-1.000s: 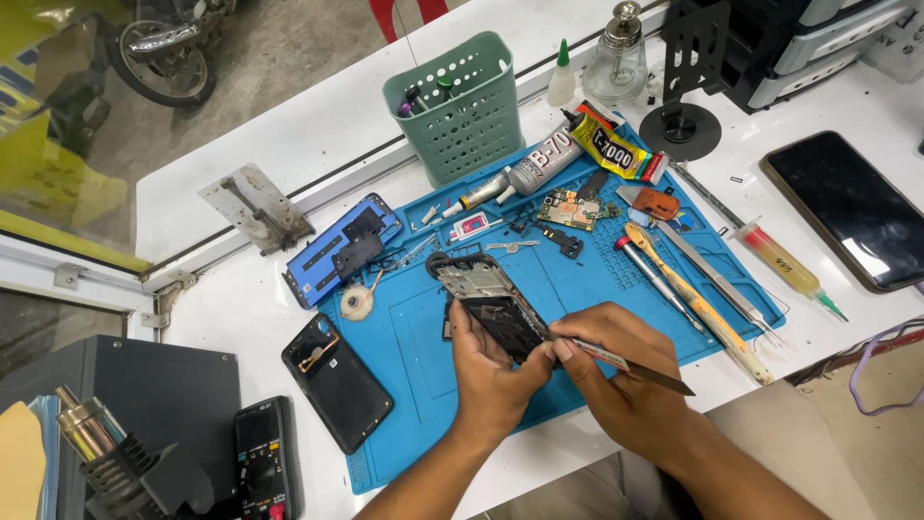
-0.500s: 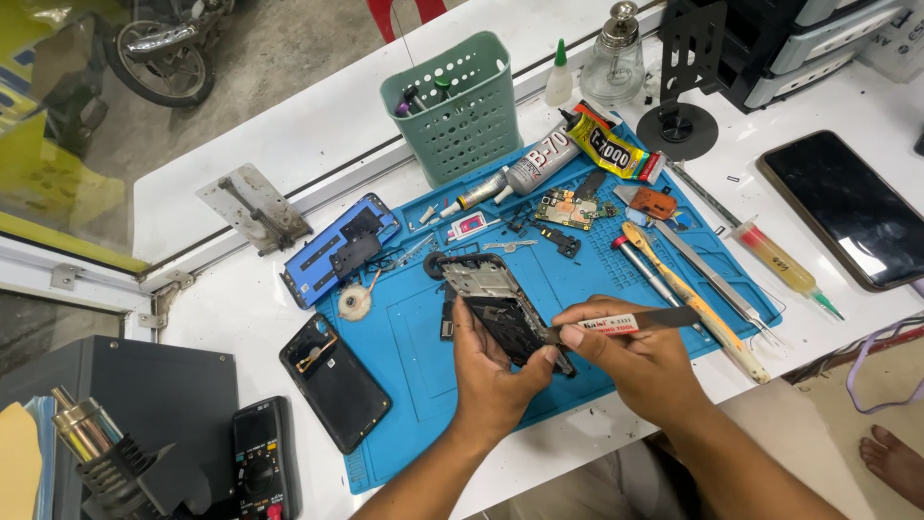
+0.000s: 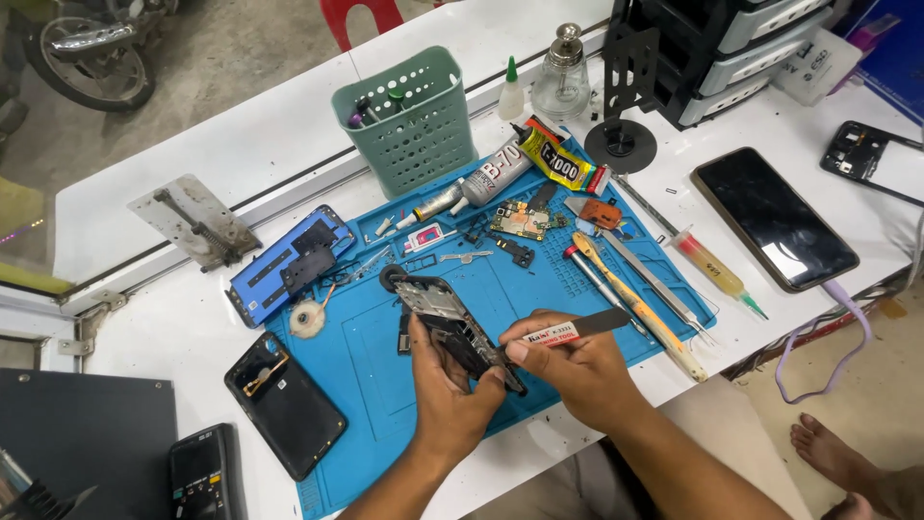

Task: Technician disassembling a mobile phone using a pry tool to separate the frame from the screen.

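Over the blue mat (image 3: 385, 376), head view:
Left hand (image 3: 448, 380): I grip the opened phone frame (image 3: 448, 323), tilted up for access.
Right hand (image 3: 577, 371): I pinch a flat pry tool (image 3: 568, 330), tip at the frame's lower edge.

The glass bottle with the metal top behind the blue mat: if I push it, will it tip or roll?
The glass bottle stands upright on a wide round base, so it would probably slide, not tip. It looks fragile. Laid on its side, it would likely roll.
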